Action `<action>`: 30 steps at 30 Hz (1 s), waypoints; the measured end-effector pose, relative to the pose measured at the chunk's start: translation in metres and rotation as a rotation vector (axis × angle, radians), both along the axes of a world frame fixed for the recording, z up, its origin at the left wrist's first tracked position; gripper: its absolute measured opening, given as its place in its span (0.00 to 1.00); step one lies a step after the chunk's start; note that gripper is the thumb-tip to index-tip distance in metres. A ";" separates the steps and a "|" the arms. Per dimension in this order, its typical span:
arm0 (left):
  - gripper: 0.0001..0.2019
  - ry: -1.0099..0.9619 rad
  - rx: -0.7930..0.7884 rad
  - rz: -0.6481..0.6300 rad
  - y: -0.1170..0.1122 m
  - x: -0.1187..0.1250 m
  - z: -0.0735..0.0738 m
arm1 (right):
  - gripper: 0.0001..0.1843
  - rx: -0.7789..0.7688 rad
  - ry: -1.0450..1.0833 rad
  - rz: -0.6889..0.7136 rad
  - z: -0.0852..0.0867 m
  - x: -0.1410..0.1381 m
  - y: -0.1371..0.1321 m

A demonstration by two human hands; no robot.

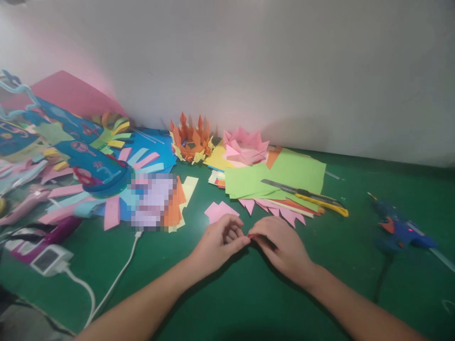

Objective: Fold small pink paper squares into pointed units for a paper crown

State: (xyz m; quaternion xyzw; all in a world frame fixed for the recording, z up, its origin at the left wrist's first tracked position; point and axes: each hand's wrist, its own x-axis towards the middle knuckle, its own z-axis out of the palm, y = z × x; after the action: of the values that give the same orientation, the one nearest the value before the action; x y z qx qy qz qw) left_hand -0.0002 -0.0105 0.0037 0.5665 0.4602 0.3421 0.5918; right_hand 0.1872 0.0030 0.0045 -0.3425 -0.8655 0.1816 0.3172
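Observation:
My left hand (220, 239) and my right hand (280, 244) meet low over the green table (249, 293), fingertips pinched together on a tiny piece of paper (250, 235) between them; it is too small to make out well. A few pink folded paper pieces (218, 210) lie just beyond my left hand. More pink folded points (280, 210) lie beyond my right hand, under a stack of green paper sheets (280, 175).
A yellow utility knife (309, 195) lies on the green sheets. A blue glue gun (400, 229) sits at the right. An orange paper flower (190, 137) and a pink paper flower (245, 147) stand by the wall. Colourful paper crafts (88, 166) and a white charger (50, 260) fill the left.

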 end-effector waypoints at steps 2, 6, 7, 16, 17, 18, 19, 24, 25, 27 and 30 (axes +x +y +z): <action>0.12 0.002 -0.017 0.018 0.001 -0.001 -0.001 | 0.10 0.036 0.002 0.019 0.000 0.000 0.000; 0.08 0.075 0.040 0.020 0.003 -0.004 -0.002 | 0.13 0.088 -0.013 0.058 -0.001 0.002 0.002; 0.06 0.129 0.097 0.020 0.003 -0.005 -0.001 | 0.14 0.082 -0.025 0.067 -0.001 0.003 0.003; 0.05 0.511 0.506 -0.049 0.004 -0.010 0.003 | 0.07 -0.014 -0.177 0.098 0.002 0.002 0.003; 0.05 0.511 0.515 -0.055 0.004 -0.010 0.003 | 0.08 -0.017 -0.184 0.097 0.002 0.001 0.002; 0.05 0.503 0.525 -0.059 0.005 -0.010 0.003 | 0.08 -0.019 -0.190 0.099 0.001 0.001 0.001; 0.06 0.491 0.537 -0.066 0.005 -0.010 0.003 | 0.09 -0.023 -0.194 0.099 0.000 0.001 0.000; 0.06 0.521 0.625 -0.100 0.004 -0.013 0.003 | 0.10 -0.059 -0.181 0.119 -0.002 -0.001 -0.001; 0.06 0.550 0.650 -0.099 0.004 -0.014 0.002 | 0.10 -0.070 -0.176 0.123 -0.002 -0.001 -0.001; 0.06 0.616 0.683 -0.072 0.004 -0.015 -0.001 | 0.09 -0.102 -0.162 0.119 -0.003 -0.001 0.000; 0.06 0.654 0.689 -0.067 0.005 -0.017 -0.004 | 0.09 -0.169 -0.127 0.085 -0.004 -0.002 0.001</action>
State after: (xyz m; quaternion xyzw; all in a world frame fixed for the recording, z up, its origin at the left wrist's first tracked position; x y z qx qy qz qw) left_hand -0.0168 -0.0052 -0.0007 0.8223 0.4635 0.2592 0.2045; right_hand 0.1852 0.0042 0.0007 -0.3416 -0.8792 0.2452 0.2239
